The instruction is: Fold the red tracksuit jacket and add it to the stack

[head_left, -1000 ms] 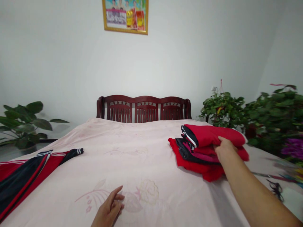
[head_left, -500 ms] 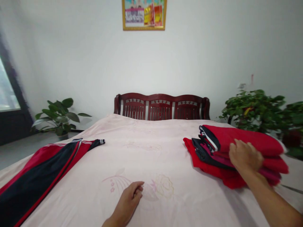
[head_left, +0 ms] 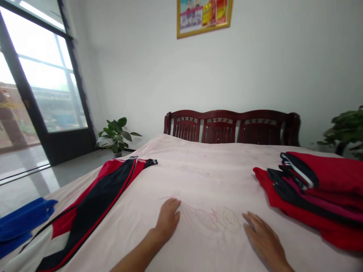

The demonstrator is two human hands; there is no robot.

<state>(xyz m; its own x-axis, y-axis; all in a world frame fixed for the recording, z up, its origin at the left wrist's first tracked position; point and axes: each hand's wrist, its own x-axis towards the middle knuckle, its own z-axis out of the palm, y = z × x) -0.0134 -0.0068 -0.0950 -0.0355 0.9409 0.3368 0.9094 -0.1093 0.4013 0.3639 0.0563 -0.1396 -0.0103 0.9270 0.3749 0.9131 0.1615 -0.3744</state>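
Observation:
My left hand (head_left: pixel 168 219) hovers over or rests on the pale pink bedspread (head_left: pixel 198 181), its fingers loosely bent, thumb apart, holding nothing. To the right, my right hand (head_left: pixel 263 238) has its fingers stretched out and nothing in them. A stack of folded red and navy clothes (head_left: pixel 314 200) lies beyond it, apart from the hand and cut off by the right edge. On the left, a navy, red and white sports jacket or similar garment (head_left: pixel 96 204) is spread lengthwise. Whether either hand touches the cloth, I cannot tell.
A blue garment (head_left: pixel 25 223) lies at the far left. Behind the bedspread stands a dark red wooden backrest (head_left: pixel 218 128). Potted plants are at left (head_left: pixel 116 136) and right (head_left: pixel 346 132). A glass door (head_left: pixel 53 79) is on the left, and a framed picture (head_left: pixel 204 17) hangs above.
My right hand has left the folded stack and moved left over the bedspread, fingers now stretched. The view has turned left, bringing the blue garment and more of the door into sight.

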